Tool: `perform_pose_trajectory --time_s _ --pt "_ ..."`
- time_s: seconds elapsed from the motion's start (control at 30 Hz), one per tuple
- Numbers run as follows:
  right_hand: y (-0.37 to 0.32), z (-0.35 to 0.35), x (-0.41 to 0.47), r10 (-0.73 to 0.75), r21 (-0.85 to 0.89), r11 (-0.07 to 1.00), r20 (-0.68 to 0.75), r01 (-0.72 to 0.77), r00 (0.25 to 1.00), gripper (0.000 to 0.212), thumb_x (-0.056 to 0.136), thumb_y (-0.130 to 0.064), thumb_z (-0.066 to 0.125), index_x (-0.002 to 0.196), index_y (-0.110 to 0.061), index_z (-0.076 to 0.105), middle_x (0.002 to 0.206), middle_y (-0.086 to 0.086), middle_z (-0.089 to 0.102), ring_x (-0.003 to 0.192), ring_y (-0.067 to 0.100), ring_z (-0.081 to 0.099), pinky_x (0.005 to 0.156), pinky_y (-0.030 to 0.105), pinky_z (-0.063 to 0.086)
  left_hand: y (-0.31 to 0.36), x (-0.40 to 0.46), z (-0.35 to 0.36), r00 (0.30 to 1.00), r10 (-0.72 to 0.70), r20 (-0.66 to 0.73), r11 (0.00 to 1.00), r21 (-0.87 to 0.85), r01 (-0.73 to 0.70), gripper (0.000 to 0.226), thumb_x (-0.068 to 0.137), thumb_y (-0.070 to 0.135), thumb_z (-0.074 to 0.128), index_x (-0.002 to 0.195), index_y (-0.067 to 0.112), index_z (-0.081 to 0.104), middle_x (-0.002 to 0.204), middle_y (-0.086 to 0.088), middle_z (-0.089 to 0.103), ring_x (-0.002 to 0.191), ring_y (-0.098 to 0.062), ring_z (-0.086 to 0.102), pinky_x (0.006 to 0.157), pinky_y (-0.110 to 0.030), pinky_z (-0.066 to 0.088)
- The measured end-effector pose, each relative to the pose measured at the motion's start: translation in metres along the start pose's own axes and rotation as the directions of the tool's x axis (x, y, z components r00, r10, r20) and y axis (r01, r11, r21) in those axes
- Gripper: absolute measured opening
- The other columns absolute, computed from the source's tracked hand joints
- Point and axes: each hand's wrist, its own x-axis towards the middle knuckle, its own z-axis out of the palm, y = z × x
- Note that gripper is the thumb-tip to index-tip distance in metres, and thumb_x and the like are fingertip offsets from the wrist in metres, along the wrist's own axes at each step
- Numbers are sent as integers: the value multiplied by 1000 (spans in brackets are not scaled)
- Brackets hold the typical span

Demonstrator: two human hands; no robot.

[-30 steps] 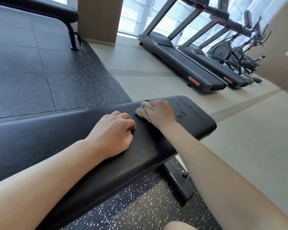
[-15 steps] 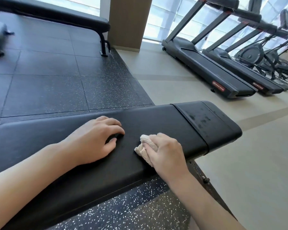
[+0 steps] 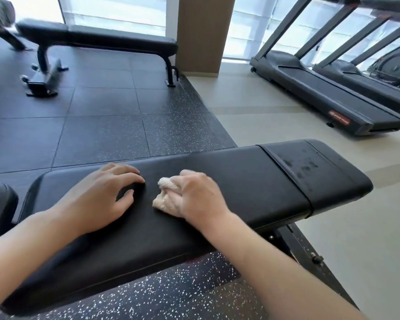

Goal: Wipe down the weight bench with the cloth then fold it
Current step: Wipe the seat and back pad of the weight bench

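Since a second earlier, the right hand [image 3: 195, 195] had dragged the cloth [image 3: 165, 195] leftward from the far end to mid-pad, just beside the left hand [image 3: 102, 197]. It stayed clenched on the bunched cloth; the left lay open, fingers spread, flat on the weight bench [image 3: 252, 181]. Damp streaks marked the right section. Long axis ran left-right; treadmills [image 3: 321, 93] stood far right.

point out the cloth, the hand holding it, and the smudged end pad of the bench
cloth [image 3: 164, 197], head view, on the bunched part showing left of the fingers.
right hand [image 3: 198, 195], head view, on the back of the hand.
end pad [image 3: 314, 172], head view, on its smudged top surface.
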Motion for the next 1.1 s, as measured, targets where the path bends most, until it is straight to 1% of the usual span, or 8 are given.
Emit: perform_pose_trajectory --time_s 0.07,0.17,0.37,0.63,0.73,0.9,1.0,1.1 --pt "24 -16 14 67 -44 997 -5 -67 998 46 74 -58 54 104 -31 76 89 3 65 91 29 66 83 36 54 10 4 4 1000 20 1 1000 -16 -20 41 90 42 43 118 32 71 127 19 63 120 -9 54 107 -20 35" --pt "80 -36 36 165 -158 973 -47 -170 985 43 78 -60 59 102 -29 77 95 6 70 98 31 67 83 35 52 28 15 12 999 41 20 999 -37 -40 32 92 32 54 120 32 71 129 20 62 123 -8 52 109 -20 34" --pt "150 -51 57 357 -177 904 -190 -390 914 30 95 -36 59 88 -13 78 85 14 73 90 36 66 73 38 51 75 28 35 991 123 45 982 -153 -115 32 91 32 53 116 35 73 129 21 62 125 -6 51 112 -26 38" --pt "93 -57 -36 91 -123 987 -120 -106 989 37 85 -54 50 94 -27 74 72 -3 56 73 18 59 67 32 47 98 49 56 987 157 21 975 -164 -152 33 91 31 53 116 34 74 130 19 63 126 -8 52 112 -35 42" --pt "104 -67 -78 50 -65 996 -58 -54 997 18 91 -44 59 101 -35 72 72 -12 45 69 9 52 65 23 40 112 60 67 987 163 -1 976 -149 -161 32 92 30 54 117 32 74 131 16 64 125 -10 54 111 -34 42" --pt "165 -102 -114 100 -179 976 -150 -126 984 8 93 -37 69 99 -32 71 73 -9 44 65 12 53 62 34 47 151 76 89 984 178 0 972 -157 -176 33 92 31 53 119 33 72 133 18 62 127 -10 52 112 -35 40" --pt "203 -135 -122 138 -261 944 -248 -203 959 10 89 -35 71 99 -34 68 70 -11 40 60 12 48 55 30 40 179 86 105 989 148 -19 974 -172 -149 34 90 34 53 119 36 71 135 20 61 129 -11 51 115 -39 37" --pt "232 -156 -121 187 -186 951 -296 -249 937 8 89 -33 76 96 -32 75 69 -8 47 59 15 50 56 33 44 206 100 118 992 126 -8 974 -187 -126 34 90 35 55 120 37 71 136 20 61 131 -9 48 118 -36 32"
